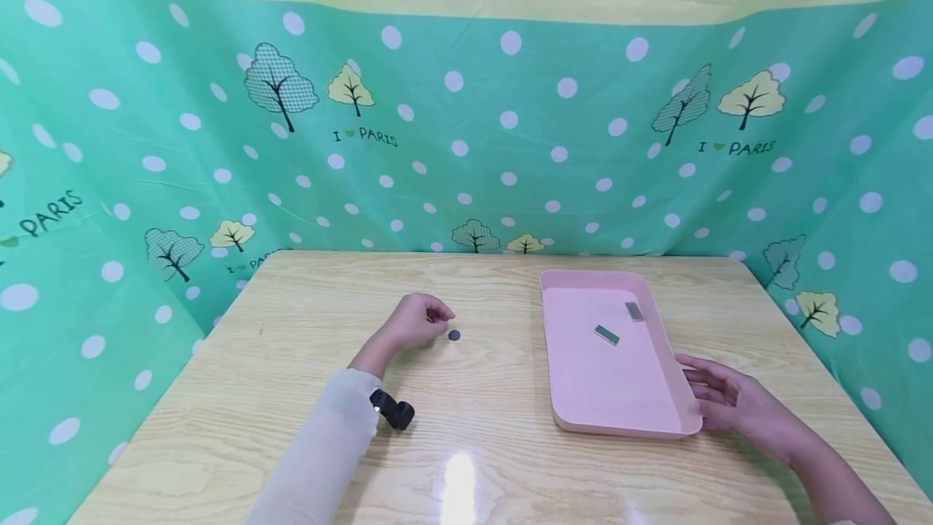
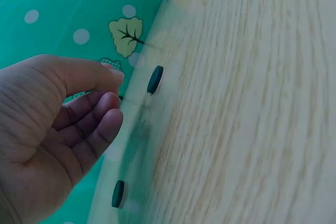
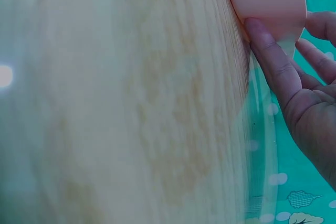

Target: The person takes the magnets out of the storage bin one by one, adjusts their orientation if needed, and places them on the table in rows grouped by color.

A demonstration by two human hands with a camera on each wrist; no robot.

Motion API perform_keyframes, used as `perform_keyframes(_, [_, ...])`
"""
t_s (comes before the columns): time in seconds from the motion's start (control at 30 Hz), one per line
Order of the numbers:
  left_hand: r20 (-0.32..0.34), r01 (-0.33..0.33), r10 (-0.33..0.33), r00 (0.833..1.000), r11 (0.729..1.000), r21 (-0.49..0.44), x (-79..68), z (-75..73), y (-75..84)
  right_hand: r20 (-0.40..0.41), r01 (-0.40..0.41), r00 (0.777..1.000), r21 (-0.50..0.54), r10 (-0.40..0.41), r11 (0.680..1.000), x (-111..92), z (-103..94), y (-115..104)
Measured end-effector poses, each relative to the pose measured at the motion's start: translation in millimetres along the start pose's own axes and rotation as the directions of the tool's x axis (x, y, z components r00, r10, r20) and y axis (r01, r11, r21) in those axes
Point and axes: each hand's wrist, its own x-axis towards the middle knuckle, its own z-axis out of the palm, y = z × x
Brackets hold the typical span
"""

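Note:
My left hand (image 1: 419,319) hovers low over the table with its fingers loosely bent. A small dark disc (image 1: 454,335) lies just beyond its fingertips. The left wrist view shows two such dark discs, one disc (image 2: 155,80) near the fingertips and another disc (image 2: 118,194) lower down; nothing shows between thumb and fingers. On the right stands a shallow pink tray (image 1: 608,395) with two small green-and-silver rectangular pieces inside, one piece (image 1: 607,335) mid-tray and one piece (image 1: 634,312) farther back. My right hand (image 1: 736,403) touches the tray's near right corner from outside, thumb along the wall.
The wood-grain table (image 1: 496,395) carries all of this. A green dotted curtain (image 1: 466,152) with printed trees encloses the back and both sides. A black wrist camera (image 1: 394,410) is strapped over the left sleeve (image 1: 321,444).

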Motion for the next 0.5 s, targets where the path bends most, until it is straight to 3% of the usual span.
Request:
perform_keyframes(0.2, [0.01, -0.023, 0.023, 1.0, 1.0, -0.004, 0.4, 8.7, 5.1, -0.023, 0.002, 1.0, -0.015, -0.003, 1.0, -0.3, 1.9, 0.1])
perform_keyframes(0.33, [0.044, -0.059, 0.056, 0.997, 0.995, 0.077, 0.9, 15.2, 6.5, -0.03, -0.002, 1.0, -0.02, 0.001, 1.0, -0.5, 2.5, 0.2])
perform_keyframes(0.5, [0.026, -0.088, 0.084, 0.996, 0.983, 0.16, 1.8, 18.6, 8.4, -0.03, -0.003, 1.0, -0.02, 0.003, 1.0, -0.3, 2.0, 0.8])
